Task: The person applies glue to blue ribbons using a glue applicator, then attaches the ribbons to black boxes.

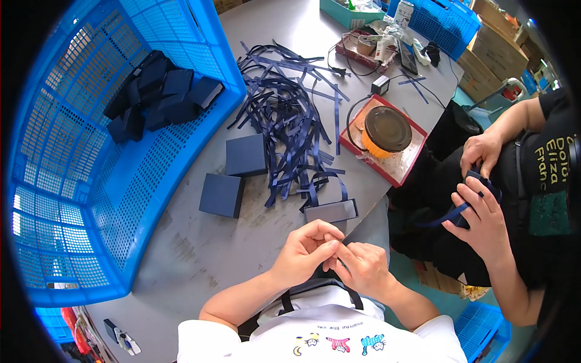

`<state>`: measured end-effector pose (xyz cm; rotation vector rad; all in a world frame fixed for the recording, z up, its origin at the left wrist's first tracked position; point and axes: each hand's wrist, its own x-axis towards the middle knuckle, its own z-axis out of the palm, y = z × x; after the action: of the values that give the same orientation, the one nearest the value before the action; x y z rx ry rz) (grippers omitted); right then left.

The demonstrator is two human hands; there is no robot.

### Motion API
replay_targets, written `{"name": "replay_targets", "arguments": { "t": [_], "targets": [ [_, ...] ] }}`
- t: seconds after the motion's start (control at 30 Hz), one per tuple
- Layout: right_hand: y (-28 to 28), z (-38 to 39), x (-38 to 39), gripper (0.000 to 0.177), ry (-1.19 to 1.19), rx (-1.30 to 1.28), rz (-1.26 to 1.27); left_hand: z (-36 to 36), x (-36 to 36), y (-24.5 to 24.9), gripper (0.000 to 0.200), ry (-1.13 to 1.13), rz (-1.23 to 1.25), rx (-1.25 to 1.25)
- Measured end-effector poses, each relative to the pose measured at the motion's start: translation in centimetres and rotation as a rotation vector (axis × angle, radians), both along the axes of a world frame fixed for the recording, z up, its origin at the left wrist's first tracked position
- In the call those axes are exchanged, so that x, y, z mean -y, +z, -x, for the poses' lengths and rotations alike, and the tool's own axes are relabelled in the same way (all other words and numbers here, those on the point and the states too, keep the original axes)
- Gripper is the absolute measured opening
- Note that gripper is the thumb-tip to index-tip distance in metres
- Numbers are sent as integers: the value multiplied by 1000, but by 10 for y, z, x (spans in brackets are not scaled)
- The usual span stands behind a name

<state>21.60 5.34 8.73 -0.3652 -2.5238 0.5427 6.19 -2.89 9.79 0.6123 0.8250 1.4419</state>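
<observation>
My left hand (307, 253) and my right hand (366, 266) meet in front of my chest at the table's edge. Their fingers are closed and pressed together at the tips; whatever lies between them, if anything, is hidden. Just beyond the hands, an open dark blue box part (331, 212) with a pale inside lies at the edge, a ribbon loop rising from it. Two closed dark blue boxes (246, 155) (221, 195) sit to the left. Behind the box part spreads a tangled pile of navy ribbons (284, 121).
A large blue plastic crate (169, 199) on the left holds several dark boxes (163, 91). A round pot (387, 133) stands in a red-rimmed tray (402, 172). Cables and small items lie behind. At right, a co-worker's hands (481, 212) hold a dark box with ribbon.
</observation>
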Motion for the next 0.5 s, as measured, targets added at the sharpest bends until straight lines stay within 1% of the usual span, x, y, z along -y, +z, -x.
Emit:
{"name": "replay_targets", "arguments": {
  "t": [0.1,0.17,0.3,0.37,0.5],
  "targets": [
    [2,-1,-1,49,2,-1,-8,-2,0,-2,23,-14,-32,8],
    [9,1,-1,45,-15,4,-1,-5,0,0,22,33,-42,2],
    [7,1,0,43,-18,1,-26,-3,1,-4,20,21,-67,46],
    [1,0,0,56,-40,5,-79,-3,1,-5,20,25,-40,70],
    [-2,-1,0,54,-41,0,-93,-6,1,-8,18,42,-31,58]
  ]
}}
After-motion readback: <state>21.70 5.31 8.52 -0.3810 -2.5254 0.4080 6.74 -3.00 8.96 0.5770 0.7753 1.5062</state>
